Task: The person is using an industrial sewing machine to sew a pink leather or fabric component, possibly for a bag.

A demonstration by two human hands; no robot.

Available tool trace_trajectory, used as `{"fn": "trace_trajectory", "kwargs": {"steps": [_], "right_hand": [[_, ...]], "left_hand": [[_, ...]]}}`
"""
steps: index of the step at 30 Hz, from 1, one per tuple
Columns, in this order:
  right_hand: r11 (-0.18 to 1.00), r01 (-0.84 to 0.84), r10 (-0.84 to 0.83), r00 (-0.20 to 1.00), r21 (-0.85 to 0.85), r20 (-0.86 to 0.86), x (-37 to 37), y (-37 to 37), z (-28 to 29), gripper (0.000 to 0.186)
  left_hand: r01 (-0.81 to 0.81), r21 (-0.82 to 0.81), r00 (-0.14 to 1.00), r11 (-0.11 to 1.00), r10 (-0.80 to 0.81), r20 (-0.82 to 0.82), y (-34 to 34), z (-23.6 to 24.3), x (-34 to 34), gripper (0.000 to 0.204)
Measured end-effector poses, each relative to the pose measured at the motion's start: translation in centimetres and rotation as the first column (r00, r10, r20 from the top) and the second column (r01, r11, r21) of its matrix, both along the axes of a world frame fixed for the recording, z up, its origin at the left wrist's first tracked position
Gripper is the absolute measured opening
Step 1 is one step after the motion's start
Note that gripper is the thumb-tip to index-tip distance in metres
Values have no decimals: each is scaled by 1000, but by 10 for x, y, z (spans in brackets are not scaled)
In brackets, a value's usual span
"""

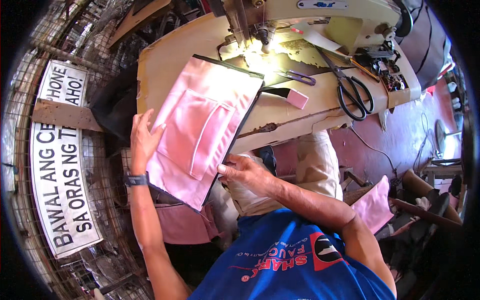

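A pink fabric panel (172, 125) with dark edging and a stitched-on pocket (200, 132) lies aslant over the near left part of the sewing table (165, 55). Its far end reaches the lit needle area of a sewing machine (280, 14). My left hand (144, 136) rests at the panel's left edge, fingers spread and thumb against the cloth. At the near right edge, my right hand (247, 174) pinches the dark border, thumb on top; its fingertips are partly hidden. A black strap with a pink tab (297, 99) sticks out beside the panel's far right corner.
Thread snips (299, 77), large black-handled scissors (355, 95) and a thin yellow tool (366, 71) lie right of the needle. A box of small parts (395, 75) sits at the table's right end. More pink fabric (182, 222) hangs below. Wire mesh (107, 220) stands at left.
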State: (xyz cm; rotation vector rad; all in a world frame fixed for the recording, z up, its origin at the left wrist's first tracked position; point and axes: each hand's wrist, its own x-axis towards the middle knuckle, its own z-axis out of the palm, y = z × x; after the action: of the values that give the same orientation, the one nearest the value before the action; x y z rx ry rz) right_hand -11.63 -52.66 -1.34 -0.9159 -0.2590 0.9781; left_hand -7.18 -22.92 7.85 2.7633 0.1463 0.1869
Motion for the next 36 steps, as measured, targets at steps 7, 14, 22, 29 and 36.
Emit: {"fn": "trace_trajectory", "kwargs": {"steps": [7,14,22,29,36], "right_hand": [[956,176,-76,921,233,-381,-3,8,-5,82],[962,64,9,964,265,-268,14,-7,-23,89],[982,78,-43,980,174,-195,17,-5,-4,73],[991,115,-105,985,67,-133,20,3,2,44],[986,158,-151,980,48,-134,21,6,0,38]], "left_hand": [[344,182,934,921,-356,36,-140,-11,-70,82],[396,155,918,905,-393,-48,-120,-10,-57,59],[132,-126,986,983,-143,-81,-61,73,-33,33],[21,-520,997,854,-59,-56,11,128,0,37],[25,-629,987,777,-120,-109,44,132,16,37]]}}
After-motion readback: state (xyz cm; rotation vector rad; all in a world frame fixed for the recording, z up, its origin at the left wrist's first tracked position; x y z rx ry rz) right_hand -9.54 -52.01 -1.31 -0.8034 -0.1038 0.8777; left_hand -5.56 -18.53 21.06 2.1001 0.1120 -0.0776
